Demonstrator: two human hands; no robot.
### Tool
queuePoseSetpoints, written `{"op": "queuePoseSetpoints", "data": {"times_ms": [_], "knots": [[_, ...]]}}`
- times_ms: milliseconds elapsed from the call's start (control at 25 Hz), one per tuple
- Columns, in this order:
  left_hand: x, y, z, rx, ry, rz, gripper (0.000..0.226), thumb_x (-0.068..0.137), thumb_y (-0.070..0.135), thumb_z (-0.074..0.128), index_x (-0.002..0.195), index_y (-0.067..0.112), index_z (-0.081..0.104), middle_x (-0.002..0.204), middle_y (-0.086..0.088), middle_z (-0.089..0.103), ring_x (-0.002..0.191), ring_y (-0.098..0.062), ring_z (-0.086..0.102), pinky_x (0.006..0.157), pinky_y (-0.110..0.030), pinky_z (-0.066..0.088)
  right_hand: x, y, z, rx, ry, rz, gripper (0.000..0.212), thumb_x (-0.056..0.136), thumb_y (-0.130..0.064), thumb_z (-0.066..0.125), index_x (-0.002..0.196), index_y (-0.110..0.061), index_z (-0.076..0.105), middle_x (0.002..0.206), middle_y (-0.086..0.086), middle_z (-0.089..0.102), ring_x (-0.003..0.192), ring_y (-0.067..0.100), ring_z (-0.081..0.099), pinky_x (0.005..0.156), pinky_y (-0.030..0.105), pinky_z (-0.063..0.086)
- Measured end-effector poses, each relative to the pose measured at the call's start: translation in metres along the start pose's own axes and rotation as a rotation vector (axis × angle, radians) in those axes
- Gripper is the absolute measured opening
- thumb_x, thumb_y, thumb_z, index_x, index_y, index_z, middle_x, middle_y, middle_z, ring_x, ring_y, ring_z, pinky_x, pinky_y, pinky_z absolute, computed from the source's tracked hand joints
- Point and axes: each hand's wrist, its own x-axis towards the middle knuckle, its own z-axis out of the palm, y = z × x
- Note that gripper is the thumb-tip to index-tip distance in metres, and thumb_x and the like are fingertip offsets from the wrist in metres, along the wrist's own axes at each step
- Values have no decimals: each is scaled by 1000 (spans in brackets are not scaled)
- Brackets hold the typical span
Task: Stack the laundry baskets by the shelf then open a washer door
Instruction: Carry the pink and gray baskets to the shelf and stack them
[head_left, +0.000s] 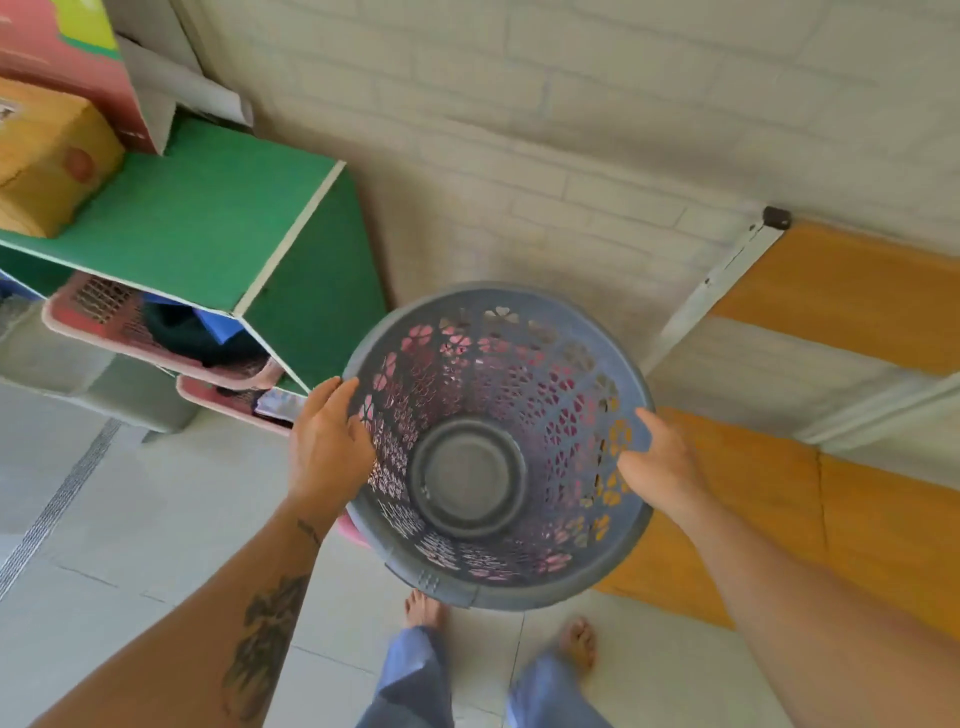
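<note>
A round grey laundry basket (467, 467) with flower-shaped holes stands upright in front of me, just right of the green shelf (208, 208). Pink shows through its holes, and a pink rim (352, 531) peeks out at its lower left, so it sits inside a pink basket. My left hand (327, 441) lies on the grey basket's left rim with the fingers wrapped over the edge. On the right rim, my right hand (654, 462) has its fingers hooked inside. No washer is in view.
The shelf's lower compartments hold two pink rectangular baskets (130, 338) with clothes. A cardboard box (47, 156) sits on the shelf top. Orange panels (857, 291) in a white frame (717, 280) lie to the right, against the brick wall. My bare feet (423, 608) stand on pale tiles.
</note>
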Motion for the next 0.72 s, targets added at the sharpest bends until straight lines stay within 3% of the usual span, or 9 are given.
{"op": "queuePoseSetpoints", "data": {"times_ms": [80, 200, 280, 320, 400, 480, 560, 720], "knots": [[22, -14, 16, 0, -100, -26, 56, 78, -3, 46, 133, 9, 51, 128, -8, 53, 113, -30, 53, 96, -48, 50, 14, -1, 20, 62, -17, 68, 74, 85, -7, 49, 152, -31, 25, 158, 3, 26, 63, 21, 59, 45, 30, 42], [44, -25, 39, 8, -202, -123, 63, 78, -2, 48, 140, 12, 46, 144, -6, 42, 124, -30, 49, 103, -47, 45, 30, -1, 48, 180, -42, 146, 73, 88, -6, 49, 153, -27, 24, 155, 6, 34, 51, 14, 53, 39, 26, 37], [54, -30, 55, 26, -276, -181, 66, 78, 1, 50, 142, 16, 44, 152, -6, 32, 130, -30, 45, 104, -47, 44, 39, -4, 64, 258, -55, 213, 71, 89, -5, 49, 153, -24, 25, 156, 7, 33, 72, 17, 63, 51, 32, 50], [58, -33, 61, 21, -315, -216, 67, 77, 3, 50, 142, 18, 43, 154, -7, 29, 132, -31, 43, 105, -48, 43, 41, -6, 70, 286, -69, 242, 70, 89, -5, 50, 153, -23, 25, 156, 6, 31, 91, 19, 64, 68, 38, 53], [66, -47, 71, 15, -416, -282, 66, 77, 11, 53, 141, 20, 44, 152, -11, 31, 130, -33, 45, 106, -48, 42, 43, -7, 78, 313, -114, 264, 69, 90, -4, 51, 152, -21, 27, 157, 4, 31, 105, 19, 53, 80, 35, 45], [71, -56, 75, 0, -499, -328, 63, 73, 25, 55, 136, 23, 49, 135, -12, 50, 113, -34, 58, 97, -48, 50, 45, -7, 80, 309, -148, 242, 66, 89, -1, 50, 150, -18, 31, 150, 7, 39, 106, 21, 48, 80, 33, 38], [72, -55, 74, -31, -546, -364, 55, 76, 23, 58, 131, 22, 54, 115, -7, 62, 87, -30, 67, 80, -41, 57, 43, -9, 77, 294, -164, 222, 62, 88, 4, 48, 146, -16, 37, 141, 11, 48, 110, 26, 50, 83, 35, 39], [67, -33, 73, -67, -550, -338, 46, 84, 12, 53, 128, 21, 58, 115, -2, 65, 60, -19, 60, 51, -23, 50, 28, -10, 65, 293, -132, 193, 54, 88, 4, 46, 139, -13, 44, 138, 13, 49, 124, 33, 48, 97, 43, 44]]}}
